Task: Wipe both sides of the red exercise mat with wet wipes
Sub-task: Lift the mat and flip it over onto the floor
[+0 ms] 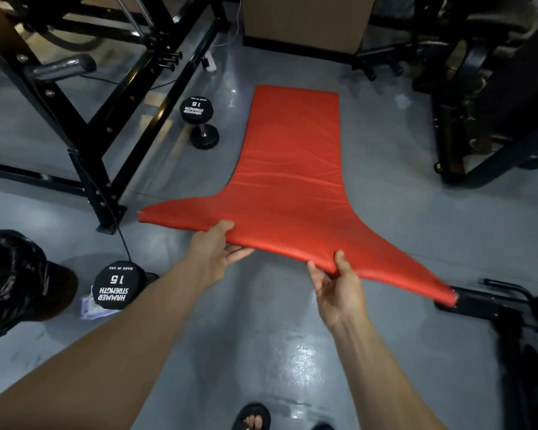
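On the glossy grey gym floor [401, 212], centre of view, lies the long red padded exercise mat [292, 156], long axis running straight away from the person, far short edge pointing toward a tan block w/ black base [305, 23]. Near short edge is lifted off the floor and bowed, its corners flaring out L & R. Left hand [213, 249] grips that edge: thumb on top, fingers [239, 252] curled under. Right hand [339, 287] pinches it likewise, thumb over, fingers beneath. Bare floor sits betw. the person and the raised edge. Left side is tight: black steel rack frame [87, 144] foot near the mat's L corner, black 15 dumbbell [199, 122] just beside the L long edge. Another black 15 dumbbell [118, 287] sits near the left forearm, beside a black-bagged bin [10, 280]. R corner hangs over a black machine base [485, 302]; more dark equipment [485, 88] stands apart from the R long edge.
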Motion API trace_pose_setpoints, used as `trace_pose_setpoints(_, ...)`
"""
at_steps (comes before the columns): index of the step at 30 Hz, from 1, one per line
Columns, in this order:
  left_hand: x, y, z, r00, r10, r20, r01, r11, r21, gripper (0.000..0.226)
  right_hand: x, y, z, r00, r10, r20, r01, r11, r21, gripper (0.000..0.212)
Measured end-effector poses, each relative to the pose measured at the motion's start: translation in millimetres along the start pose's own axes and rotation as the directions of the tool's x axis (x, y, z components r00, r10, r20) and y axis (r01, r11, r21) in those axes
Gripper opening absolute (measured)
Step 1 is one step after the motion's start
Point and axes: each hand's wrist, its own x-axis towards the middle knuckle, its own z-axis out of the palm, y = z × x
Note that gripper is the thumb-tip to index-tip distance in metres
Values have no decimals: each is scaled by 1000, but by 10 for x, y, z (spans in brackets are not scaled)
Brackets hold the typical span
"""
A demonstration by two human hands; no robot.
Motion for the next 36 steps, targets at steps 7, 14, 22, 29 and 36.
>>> trace_pose_setpoints(7, -387, 565, 415, 906, 379, 188, -379, 925, -38, 9, -451, -644, 455, 938, -266, 221, 277, 961, -15, 8)
trace_pose_setpoints(14, 34, 223, 216, 990, 119, -71, -120, 993, -8, 19, 44, -262, 350, 999, -36, 25, 38, 994, -106, 4)
trace_pose_setpoints(22, 83, 292, 399, 982, 188, 20, -189, 982, 27, 32, 131, -453, 407, 997, -66, 36, 69, 994, -90, 5)
trace_pose_setpoints(29, 118, 540, 559, 958, 273, 85, -284, 943, 175, 18, -226, -203, 283, 990, -132, 59, 134, 990, -33, 7)
trace_pose_setpoints(36, 416, -114, -14, 999, -12, -39, 14, 999, 50, 28, 229, -85, -9, 1000, 12, -11, -14, 975, -220, 9)
